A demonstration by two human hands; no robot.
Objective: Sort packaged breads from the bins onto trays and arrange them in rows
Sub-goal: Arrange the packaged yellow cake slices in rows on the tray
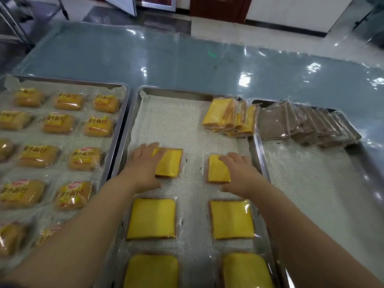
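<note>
The middle tray (pixel 135 113) holds flat yellow bread packets in two columns. My left hand (pixel 143 165) lies with straight fingers on the left packet of the third row (pixel 171 164). My right hand (pixel 242 173) lies the same way on the right packet of that row (pixel 216 169). Two more rows of yellow packets (pixel 151 218) sit nearer to me. A stack of yellow packets (pixel 230 116) stands on edge at the tray's far right corner.
The left tray (pixel 122 113) is filled with rows of labelled small bread packs (pixel 80 159). The right tray (pixel 311 183) has a leaning row of brown bread packets (pixel 305 125) at its far end. All trays stand on a table covered in shiny plastic (pixel 187 59).
</note>
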